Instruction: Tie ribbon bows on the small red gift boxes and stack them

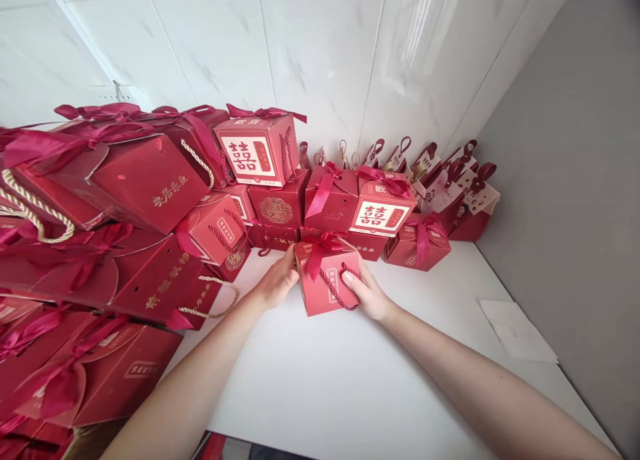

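Between my two hands is a small red gift box (pixel 320 293) with a magenta ribbon bow on top and a twisted red cord handle on its near side. My left hand (pixel 279 277) presses against its left side, fingers mostly behind the box. On the right side, my right hand (pixel 367 290) grips it, with the thumb over the front by the cord. Right behind it stand stacked red gift boxes, among them a dark red one (pixel 331 192) with a bow and one with a white character panel (pixel 383 215).
Large red gift boxes (pixel 145 180) with gold rope handles are piled along the left. Small red bags (pixel 473 200) with ribbon loops stand at the back right. A white sheet (pixel 517 330) lies on the white tabletop (pixel 320 380) beside the grey panel (pixel 565 180). A tiled wall (pixel 320 53) rises behind.
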Motion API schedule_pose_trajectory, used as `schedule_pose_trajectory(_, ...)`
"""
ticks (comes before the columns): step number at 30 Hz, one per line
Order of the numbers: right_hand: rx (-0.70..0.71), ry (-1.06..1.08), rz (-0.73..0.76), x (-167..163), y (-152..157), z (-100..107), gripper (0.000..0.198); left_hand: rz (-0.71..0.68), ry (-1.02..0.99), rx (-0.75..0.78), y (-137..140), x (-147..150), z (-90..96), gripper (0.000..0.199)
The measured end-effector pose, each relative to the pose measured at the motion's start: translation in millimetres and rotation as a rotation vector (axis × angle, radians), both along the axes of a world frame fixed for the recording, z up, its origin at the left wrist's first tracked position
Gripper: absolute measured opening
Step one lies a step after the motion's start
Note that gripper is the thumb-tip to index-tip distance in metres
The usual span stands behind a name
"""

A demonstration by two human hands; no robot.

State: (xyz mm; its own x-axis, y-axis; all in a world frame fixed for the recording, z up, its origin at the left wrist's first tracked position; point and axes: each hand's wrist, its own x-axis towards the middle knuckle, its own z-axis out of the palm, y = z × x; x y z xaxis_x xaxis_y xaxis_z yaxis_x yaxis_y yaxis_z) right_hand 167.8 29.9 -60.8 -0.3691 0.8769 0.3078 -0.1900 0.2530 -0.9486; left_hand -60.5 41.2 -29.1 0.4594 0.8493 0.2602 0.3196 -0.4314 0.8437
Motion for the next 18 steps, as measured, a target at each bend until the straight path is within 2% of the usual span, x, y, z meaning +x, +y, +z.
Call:
schedule_pose_trajectory(3, 0.035, 0.011, -0.027, -2.6, -2.7, 4.0, 0.068, -0.12, -0.063, -0.117, -2.0, 3.7, 5.4, 0.092)
schedule_pose_trajectory(7, 0.091, -0.002, 0.009, 1.7, 0.2, 1.4, 0.073, -0.073, -0.162, -0.186, -3.6, 7.2, 10.4, 0.082)
schedule_pose_trajectory(10, 0.149, -0.028, 0.098, 6.9, 3.2, 1.8, 0.08, -0.052, -0.31, -0.171, -1.5, 7.6, 5.7, 0.075)
schedule_pose_trajectory(13, 0.211, -0.123, 0.143, 8.7, 3.5, 6.6, 0.086, -0.051, -0.432, -0.24, 1.8, 4.9, -3.3, 0.07)
schedule_pose_trajectory(18, 0.237, -0.123, 0.208, 6.3, 2.1, 9.2, 0.098, -0.044, -0.474, -0.363, 3.4, -3.0, -12.3, 0.073)
